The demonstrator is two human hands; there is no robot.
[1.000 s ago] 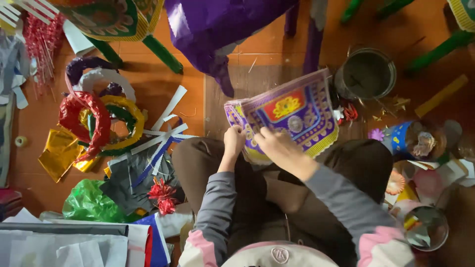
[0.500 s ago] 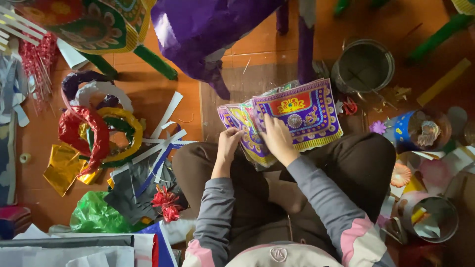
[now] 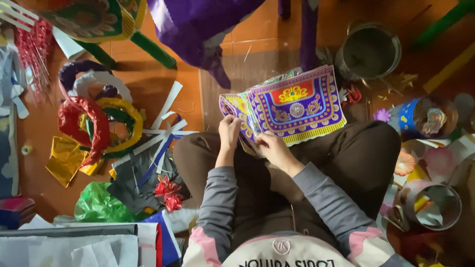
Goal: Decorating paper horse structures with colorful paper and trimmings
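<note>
I sit cross-legged on the floor with a stack of printed paper sheets on my lap. My right hand [image 3: 274, 150] grips the lower left corner of the top purple, red and gold patterned sheet [image 3: 299, 106], lifted away toward the right. My left hand [image 3: 229, 132] pinches the left edge of the sheets beneath [image 3: 233, 106], which show yellow and purple borders. Both hands are close together over my knees.
Left of me lie foil-wrapped rings [image 3: 94, 121], white and blue paper strips [image 3: 163, 133], gold foil [image 3: 64, 157], green plastic [image 3: 99, 205] and red flowers [image 3: 168, 193]. A metal pot [image 3: 370, 49] sits ahead right; tins of decorations [image 3: 425, 116] and a tape roll [image 3: 435, 205] are at my right. Purple paper-covered legs [image 3: 208, 29] stand ahead.
The top patterned sheet has been separated and swung rightward off the stack by my right hand, exposing the sheets under it. My left hand has stayed on the stack's left edge.
</note>
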